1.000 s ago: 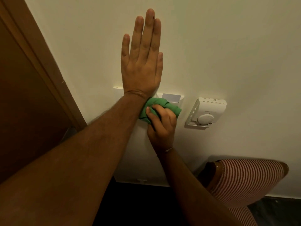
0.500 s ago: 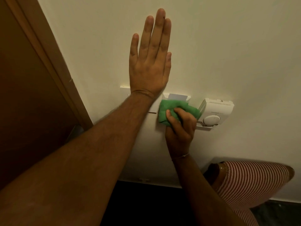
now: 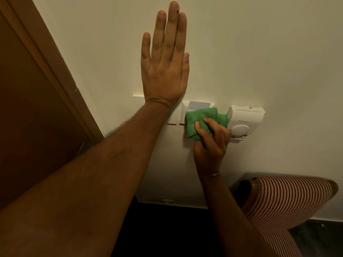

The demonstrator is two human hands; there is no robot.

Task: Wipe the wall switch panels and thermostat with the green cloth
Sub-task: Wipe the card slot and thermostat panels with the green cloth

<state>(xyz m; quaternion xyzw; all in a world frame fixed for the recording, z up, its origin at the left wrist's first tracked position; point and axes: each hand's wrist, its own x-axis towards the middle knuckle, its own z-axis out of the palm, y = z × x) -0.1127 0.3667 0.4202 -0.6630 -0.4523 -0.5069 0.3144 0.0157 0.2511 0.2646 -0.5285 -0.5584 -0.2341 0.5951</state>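
My left hand (image 3: pixel 165 67) lies flat on the cream wall, fingers straight and pointing up, its wrist covering part of a white switch panel (image 3: pixel 171 118). My right hand (image 3: pixel 210 141) grips the bunched green cloth (image 3: pixel 199 121) and presses it on the second panel, a card-slot switch (image 3: pixel 199 105) with a white card in its top. The cloth's right edge touches the left side of the white thermostat (image 3: pixel 245 117), which has a round dial and vent slots. Most of the left panel is hidden by my forearm.
A brown wooden door and its frame (image 3: pixel 55 80) run down the left side. A red-and-white striped chair (image 3: pixel 289 201) stands low on the right against the wall. Dark floor shows below the white skirting (image 3: pixel 167 201).
My right hand has slid the cloth rightward from the gap between the panels across the card-slot switch to the thermostat's left edge. My left hand stays flat on the wall.
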